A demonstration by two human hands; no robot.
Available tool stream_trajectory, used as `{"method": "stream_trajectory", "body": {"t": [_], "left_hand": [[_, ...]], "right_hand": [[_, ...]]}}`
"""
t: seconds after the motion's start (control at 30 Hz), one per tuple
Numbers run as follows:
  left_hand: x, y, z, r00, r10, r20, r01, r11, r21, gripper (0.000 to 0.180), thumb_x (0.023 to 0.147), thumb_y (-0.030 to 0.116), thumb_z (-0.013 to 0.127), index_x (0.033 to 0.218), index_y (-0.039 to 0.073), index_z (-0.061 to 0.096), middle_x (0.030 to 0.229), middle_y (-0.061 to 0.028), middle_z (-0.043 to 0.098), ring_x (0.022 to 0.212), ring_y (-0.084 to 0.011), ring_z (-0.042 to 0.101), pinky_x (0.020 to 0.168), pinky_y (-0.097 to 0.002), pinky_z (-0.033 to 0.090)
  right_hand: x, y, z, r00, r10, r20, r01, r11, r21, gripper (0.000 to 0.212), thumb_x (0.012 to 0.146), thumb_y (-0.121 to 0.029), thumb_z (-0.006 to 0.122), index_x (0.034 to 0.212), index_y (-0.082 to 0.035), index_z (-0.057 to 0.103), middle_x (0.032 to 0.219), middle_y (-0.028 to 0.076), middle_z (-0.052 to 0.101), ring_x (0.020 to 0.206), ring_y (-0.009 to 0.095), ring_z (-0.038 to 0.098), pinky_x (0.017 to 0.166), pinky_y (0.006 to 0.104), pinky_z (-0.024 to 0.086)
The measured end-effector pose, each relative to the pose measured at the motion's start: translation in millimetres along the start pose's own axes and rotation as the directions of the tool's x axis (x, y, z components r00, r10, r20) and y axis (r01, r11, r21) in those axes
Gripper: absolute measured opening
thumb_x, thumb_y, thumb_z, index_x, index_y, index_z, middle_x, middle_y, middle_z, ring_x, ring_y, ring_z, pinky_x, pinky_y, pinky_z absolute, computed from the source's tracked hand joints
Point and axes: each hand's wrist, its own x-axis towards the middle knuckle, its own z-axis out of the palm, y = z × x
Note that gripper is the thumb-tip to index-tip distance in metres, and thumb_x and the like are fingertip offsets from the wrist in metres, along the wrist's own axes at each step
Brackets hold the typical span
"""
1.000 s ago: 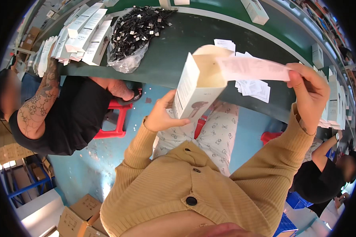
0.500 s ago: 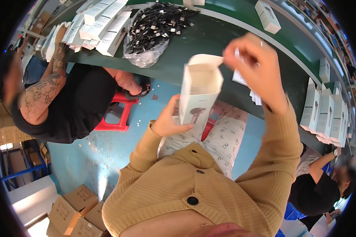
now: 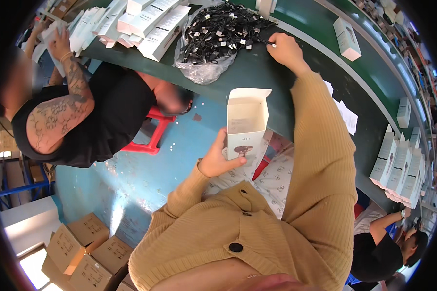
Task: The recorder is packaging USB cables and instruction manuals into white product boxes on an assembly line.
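Observation:
My left hand (image 3: 219,157) is closed round a tall white carton (image 3: 239,138) held upright over my lap. Its top flap stands up and I can see down into its pale inside; a dark device is printed on the front. Over the bench, my right hand (image 3: 287,52) reaches to the right edge of a heap of black USB cables (image 3: 218,36). Its fingers pinch a cable end (image 3: 273,45) with a light-coloured connector. The heap lies in a clear plastic bag (image 3: 199,72).
Stacked white cartons (image 3: 162,34) lie left of the cables, with more standing (image 3: 398,167) at far right. White paper slips (image 3: 345,116) rest on the green bench (image 3: 257,72). Someone with a tattooed arm (image 3: 60,114) works on the left; another person (image 3: 381,250) sits at lower right.
My right hand has left the carton's flap and moved forward to the cable heap, where it pinches a cable. The carton stays in my left hand, slightly lower in view.

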Motion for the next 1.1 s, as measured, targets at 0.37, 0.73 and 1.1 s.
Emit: {"method": "stream_trajectory", "body": {"t": [0.37, 0.73, 1.1], "left_hand": [[35.0, 19.5, 5.5, 0.999, 0.026, -0.037, -0.024, 0.999, 0.042, 0.086, 0.066, 0.020, 0.084, 0.130, 0.001, 0.031, 0.119, -0.0118, 0.050, 0.113, -0.0210, 0.048, 0.097, -0.0351, 0.039], [54.4, 46.2, 50.0, 0.984, -0.087, 0.157, 0.087, 0.996, 0.008, 0.091, 0.060, 0.024, 0.088, 0.129, -0.001, 0.033, 0.122, -0.0126, 0.049, 0.114, -0.0217, 0.048, 0.098, -0.0356, 0.040], [88.3, 60.1, 151.3, 0.952, 0.104, 0.287, -0.131, 0.988, 0.076, 0.113, 0.059, 0.021, 0.089, 0.144, 0.002, 0.017, 0.133, -0.0187, 0.044, 0.122, -0.0296, 0.046, 0.097, -0.0405, 0.041]], "right_hand": [[-178.3, -68.9, -199.1, 0.904, -0.414, -0.110, 0.425, 0.899, 0.109, 0.022, 0.070, 0.002, 0.067, 0.092, -0.003, 0.067, 0.080, 0.006, 0.062, 0.062, 0.014, 0.056, 0.054, 0.0234, 0.042], [-216.2, -50.4, -204.5, 0.878, -0.462, -0.129, 0.479, 0.850, 0.220, 0.050, 0.062, -0.016, 0.079, 0.109, -0.011, 0.062, 0.100, 0.008, 0.055, 0.063, 0.016, 0.056, 0.048, 0.0235, 0.044], [-275.4, 11.7, -164.5, 0.858, 0.286, -0.427, -0.121, 0.920, 0.373, 0.082, 0.067, -0.006, 0.074, 0.139, 0.003, 0.036, 0.103, 0.014, 0.056, 0.086, 0.019, 0.058, 0.077, 0.0302, 0.049]]}}
